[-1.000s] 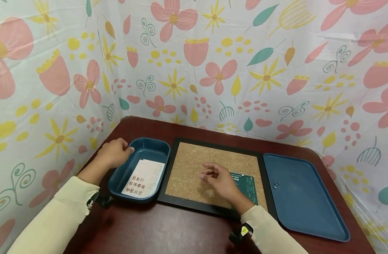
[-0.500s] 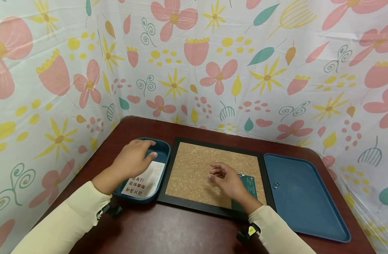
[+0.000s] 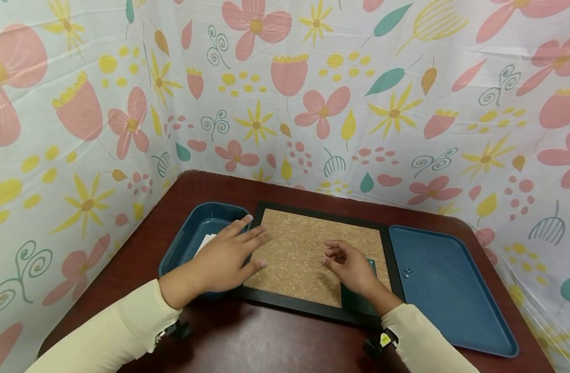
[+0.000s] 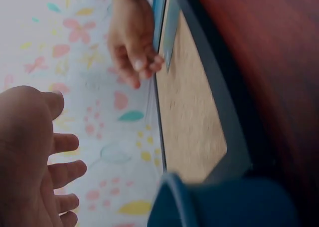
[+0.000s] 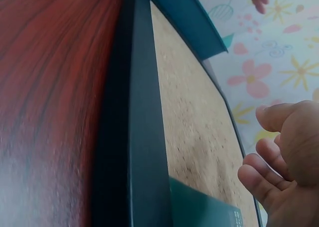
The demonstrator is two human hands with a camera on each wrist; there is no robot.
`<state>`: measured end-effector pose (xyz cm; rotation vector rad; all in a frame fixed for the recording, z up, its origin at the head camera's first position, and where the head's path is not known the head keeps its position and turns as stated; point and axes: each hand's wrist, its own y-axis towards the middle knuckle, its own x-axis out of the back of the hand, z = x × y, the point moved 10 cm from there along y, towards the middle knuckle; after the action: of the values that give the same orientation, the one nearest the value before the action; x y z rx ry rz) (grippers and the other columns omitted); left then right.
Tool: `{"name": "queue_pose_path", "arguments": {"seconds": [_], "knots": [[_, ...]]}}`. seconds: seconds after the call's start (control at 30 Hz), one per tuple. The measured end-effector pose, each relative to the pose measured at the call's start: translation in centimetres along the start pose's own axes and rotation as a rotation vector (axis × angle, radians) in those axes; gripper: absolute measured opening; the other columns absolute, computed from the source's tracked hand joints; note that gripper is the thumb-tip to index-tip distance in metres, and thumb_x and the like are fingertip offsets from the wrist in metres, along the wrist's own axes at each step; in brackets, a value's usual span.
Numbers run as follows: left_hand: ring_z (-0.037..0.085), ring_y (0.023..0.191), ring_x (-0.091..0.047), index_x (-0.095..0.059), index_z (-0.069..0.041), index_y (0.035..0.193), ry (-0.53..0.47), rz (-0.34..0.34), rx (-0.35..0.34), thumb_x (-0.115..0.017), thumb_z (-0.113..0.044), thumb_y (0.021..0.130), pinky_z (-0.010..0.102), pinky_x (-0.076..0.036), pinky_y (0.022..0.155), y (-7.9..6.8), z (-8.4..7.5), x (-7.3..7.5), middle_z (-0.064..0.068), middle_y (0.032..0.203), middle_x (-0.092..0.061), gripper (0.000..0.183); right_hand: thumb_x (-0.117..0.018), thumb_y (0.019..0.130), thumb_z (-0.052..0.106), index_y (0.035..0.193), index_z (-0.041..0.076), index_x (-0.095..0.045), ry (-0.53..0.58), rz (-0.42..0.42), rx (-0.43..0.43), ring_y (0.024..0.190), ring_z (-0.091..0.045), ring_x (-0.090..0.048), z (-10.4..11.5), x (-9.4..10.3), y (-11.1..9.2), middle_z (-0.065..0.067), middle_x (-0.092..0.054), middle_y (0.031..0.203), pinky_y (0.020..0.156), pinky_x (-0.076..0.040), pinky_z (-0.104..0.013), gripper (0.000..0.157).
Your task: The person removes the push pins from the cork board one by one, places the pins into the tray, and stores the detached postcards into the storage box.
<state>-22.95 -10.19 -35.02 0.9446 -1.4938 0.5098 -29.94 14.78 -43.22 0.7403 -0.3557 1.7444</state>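
My left hand hovers with spread fingers over the right rim of the deep blue tray, its fingertips reaching above the cork board's left edge. Beneath that hand only a corner of a white card shows in the tray. Above the right part of the cork board, my right hand hangs with loosely bent fingers and nothing in them. Partly hidden under it lies a dark green card on the cork; the right wrist view also shows this green card. Neither hand touches the board.
The board's black frame lies between the deep tray and a flat blue tray at the right. Small shiny metal or clear pieces sit near the flat tray's left side. A floral curtain encloses the dark red table.
My left hand has moved right, from the deep tray's left rim across to its right side, covering most of the white card. The right hand has drifted slightly right over the green card.
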Motion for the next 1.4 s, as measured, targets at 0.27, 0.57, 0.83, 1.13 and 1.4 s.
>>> {"name": "queue_pose_path", "arguments": {"seconds": [0.27, 0.57, 0.83, 1.13, 1.4], "knots": [[0.026, 0.156, 0.001, -0.039, -0.026, 0.16, 0.022, 0.128, -0.08, -0.04, -0.058, 0.107, 0.045, -0.007, 0.125, 0.4, -2.7, -3.1, 0.0, 0.166, -0.029, 0.062, -0.073, 0.098, 0.014, 0.141, 0.001, -0.057, -0.046, 0.006, -0.021, 0.102, -0.023, -0.066, -0.6, 0.7, -0.3, -0.011, -0.067, 0.115, 0.089, -0.056, -0.043, 0.048], [0.025, 0.156, -0.004, -0.032, -0.027, 0.163, -0.014, 0.185, -0.165, -0.037, -0.061, 0.106, 0.048, -0.01, 0.125, 0.2, -4.8, -5.1, -0.001, 0.167, -0.028, 0.066, -0.074, 0.097, 0.016, 0.141, 0.003, -0.058, -0.202, -0.003, 0.014, 0.098, -0.023, -0.067, -0.9, 2.0, -0.6, -0.007, -0.066, 0.113, 0.085, -0.057, -0.045, 0.048], [0.024, 0.156, -0.005, -0.026, -0.029, 0.164, -0.026, 0.226, -0.225, -0.029, -0.065, 0.106, 0.048, -0.012, 0.125, 0.1, -6.6, -6.8, -0.003, 0.168, -0.023, 0.069, -0.074, 0.097, 0.017, 0.143, 0.004, -0.057, -0.272, 0.005, 0.028, 0.103, -0.026, -0.067, -1.5, 2.9, -0.9, -0.009, -0.067, 0.114, 0.087, -0.057, -0.046, 0.051], [0.023, 0.156, -0.007, -0.028, -0.028, 0.164, -0.024, 0.269, -0.267, -0.02, -0.069, 0.104, 0.048, -0.014, 0.124, 0.3, -8.0, -8.1, -0.001, 0.168, -0.024, 0.073, -0.075, 0.096, 0.02, 0.143, 0.002, -0.056, -0.353, 0.0, 0.015, 0.102, -0.029, -0.067, -2.6, 3.8, -0.9, -0.01, -0.066, 0.115, 0.084, -0.057, -0.05, 0.053], [0.024, 0.156, -0.01, -0.029, -0.028, 0.164, -0.018, 0.28, -0.289, -0.02, -0.068, 0.105, 0.049, -0.014, 0.124, 0.5, -8.8, -9.2, -0.001, 0.168, -0.027, 0.072, -0.077, 0.095, 0.019, 0.141, 0.003, -0.059, -0.4, -0.015, 0.043, 0.102, -0.031, -0.066, -2.9, 4.3, -1.0, -0.009, -0.066, 0.112, 0.083, -0.056, -0.052, 0.052]]}}
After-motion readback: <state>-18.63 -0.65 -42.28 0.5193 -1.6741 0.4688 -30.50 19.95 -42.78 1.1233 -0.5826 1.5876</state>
